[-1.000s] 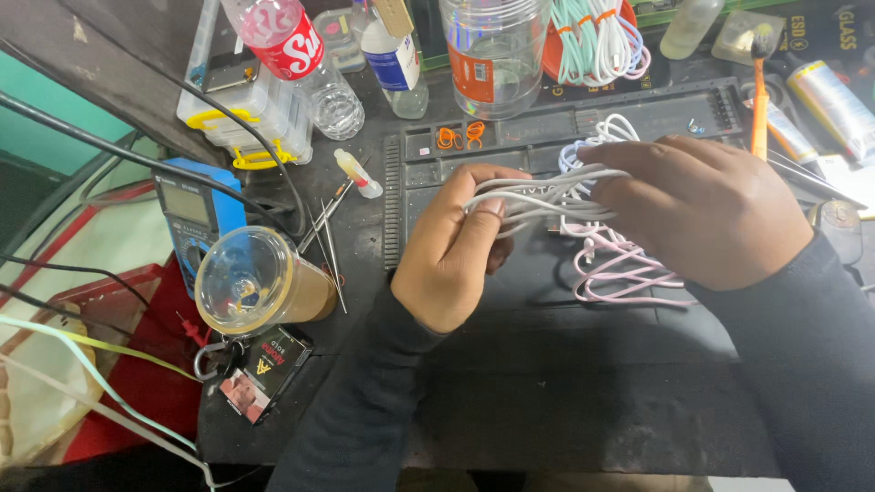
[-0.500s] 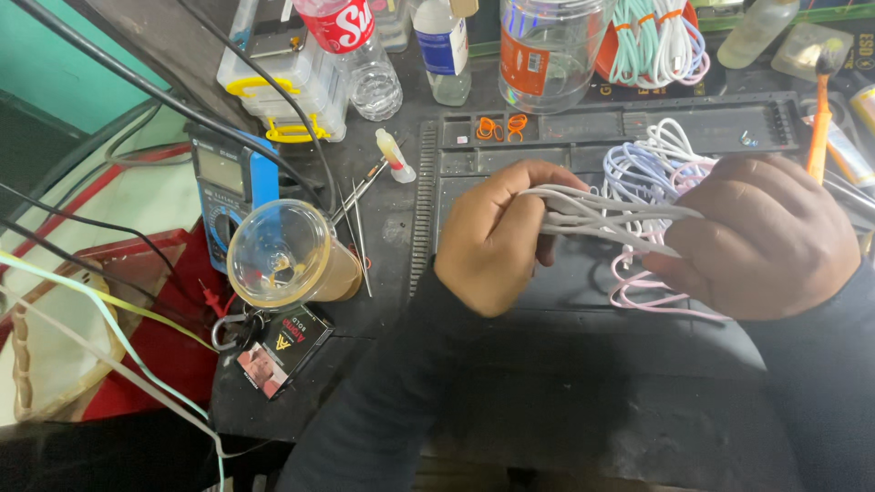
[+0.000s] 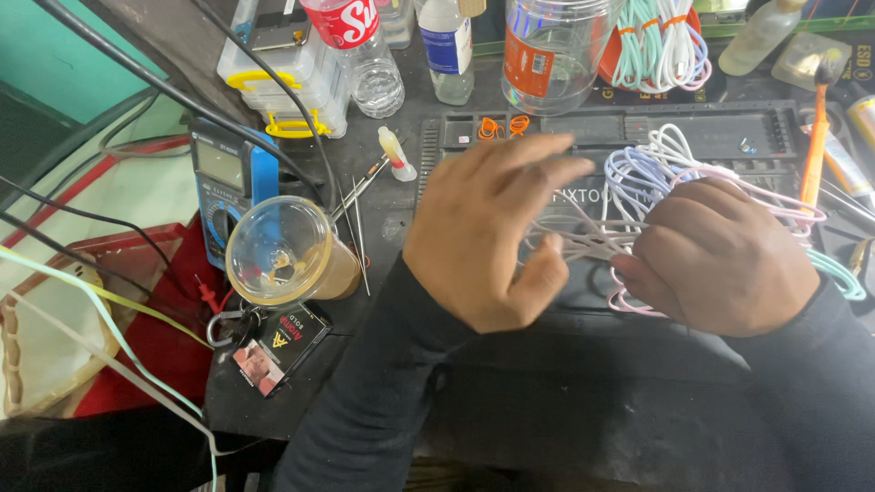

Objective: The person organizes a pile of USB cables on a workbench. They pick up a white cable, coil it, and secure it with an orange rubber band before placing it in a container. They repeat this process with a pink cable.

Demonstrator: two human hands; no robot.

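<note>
Head view, cluttered dark workbench (image 3: 565, 401), right hand (image 3: 720, 260) fingers clamped on cables (image 3: 638, 178), left hand (image 3: 488, 241) fingers spread.

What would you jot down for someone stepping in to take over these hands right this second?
Left hand: open, fingers spread, thumb against the cable strands.
Right hand: closed around the bundle of cables, pastel loops sticking out above it.
Both work over the black mat.
Nearby: a plastic cup and a blue meter to the left, tweezers between, and a red bowl of bundled cables at the back.
Done: loops gathered in the right hand.
Left: the straight strands between the hands are loose and untied.
</note>
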